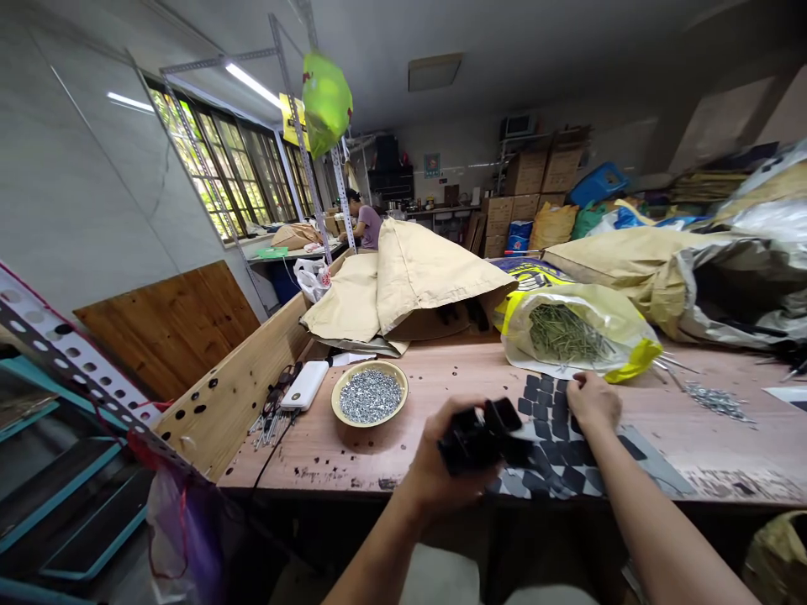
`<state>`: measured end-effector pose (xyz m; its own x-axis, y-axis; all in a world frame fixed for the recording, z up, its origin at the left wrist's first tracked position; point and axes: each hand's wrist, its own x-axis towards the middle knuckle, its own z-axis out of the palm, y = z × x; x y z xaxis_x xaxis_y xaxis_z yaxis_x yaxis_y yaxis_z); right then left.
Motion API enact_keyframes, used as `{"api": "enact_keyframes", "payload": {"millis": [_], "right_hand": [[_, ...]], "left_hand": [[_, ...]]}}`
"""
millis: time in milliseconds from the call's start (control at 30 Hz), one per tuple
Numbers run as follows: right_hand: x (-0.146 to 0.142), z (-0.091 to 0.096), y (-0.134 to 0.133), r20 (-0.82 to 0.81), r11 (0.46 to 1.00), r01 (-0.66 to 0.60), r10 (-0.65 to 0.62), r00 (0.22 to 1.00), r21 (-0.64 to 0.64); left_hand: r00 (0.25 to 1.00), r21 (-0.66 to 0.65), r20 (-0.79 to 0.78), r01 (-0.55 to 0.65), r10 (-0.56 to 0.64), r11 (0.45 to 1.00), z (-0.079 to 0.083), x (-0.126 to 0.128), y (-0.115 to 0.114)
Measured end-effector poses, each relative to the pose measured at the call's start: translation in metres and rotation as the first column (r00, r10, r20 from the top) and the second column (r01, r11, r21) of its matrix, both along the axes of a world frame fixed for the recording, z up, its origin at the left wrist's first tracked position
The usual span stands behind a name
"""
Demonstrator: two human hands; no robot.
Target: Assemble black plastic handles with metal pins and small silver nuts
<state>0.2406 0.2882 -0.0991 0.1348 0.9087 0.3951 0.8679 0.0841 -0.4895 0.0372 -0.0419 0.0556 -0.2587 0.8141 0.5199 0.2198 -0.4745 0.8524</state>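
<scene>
My left hand (441, 458) is closed around a stack of small black square parts (482, 437), held just above the near edge of the wooden workbench (441, 378). My right hand (593, 402) rests knuckles up on a spread of the same black squares (555, 445) laid in rows on the bench, its fingers curled down onto them. What the fingertips pinch is hidden. A yellow bowl (370, 394) full of small silver screws sits to the left of my left hand.
An open yellow bag of long nails (571, 336) lies behind my right hand, loose nails (712, 397) to its right. Brown paper sacks (409, 281) cover the back. A white power bank (305, 385) and tools lie at the left. A person (366, 223) sits far off.
</scene>
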Motion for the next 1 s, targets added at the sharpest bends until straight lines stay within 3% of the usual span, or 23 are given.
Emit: {"api": "enact_keyframes", "payload": {"millis": [33,167,267,333,433,533,633,667,833,1000], "right_hand": [[0.0,0.0,0.0,-0.003,1.0,0.002,-0.002,1.0,-0.001],[0.0,0.001,-0.001,-0.012,1.0,0.002,-0.002,1.0,-0.001],[0.0,0.0,0.0,-0.015,1.0,0.002,-0.002,1.0,0.002],[0.0,0.0,0.0,-0.018,1.0,0.006,-0.005,1.0,0.01],[0.0,0.0,0.0,-0.025,1.0,0.003,-0.002,1.0,0.01],[0.0,0.0,-0.001,-0.035,1.0,0.001,-0.001,0.999,0.021],[0.0,0.0,-0.002,-0.04,0.999,-0.003,0.004,0.999,0.032],[0.001,0.0,-0.002,-0.041,0.999,-0.005,0.006,0.999,0.034],[0.003,-0.001,0.001,-0.051,0.999,-0.011,0.013,0.999,0.035],[0.003,0.0,0.0,-0.087,0.999,-0.019,0.023,0.996,0.045]], "left_hand": [[0.999,-0.016,-0.009,0.051,-0.051,0.999,0.0,0.0,0.0],[0.995,0.013,-0.015,-0.098,0.098,0.995,0.003,0.002,-0.001],[0.996,0.009,-0.089,-0.018,0.019,1.0,0.004,0.001,-0.001],[0.994,0.012,-0.086,-0.07,0.071,0.997,0.006,-0.001,-0.001],[0.964,-0.051,-0.257,-0.078,0.063,0.996,0.006,-0.007,0.006],[0.852,-0.222,-0.522,-0.174,0.034,0.96,-0.002,-0.017,0.029],[0.663,-0.362,-0.749,-0.431,0.018,0.827,-0.02,-0.028,0.064],[0.646,-0.383,-0.763,-0.456,0.004,0.803,-0.027,-0.032,0.076],[0.645,-0.421,-0.764,-0.487,-0.009,0.765,-0.052,-0.044,0.115],[0.681,-0.441,-0.732,-0.436,-0.032,0.784,-0.052,-0.05,0.112]]}}
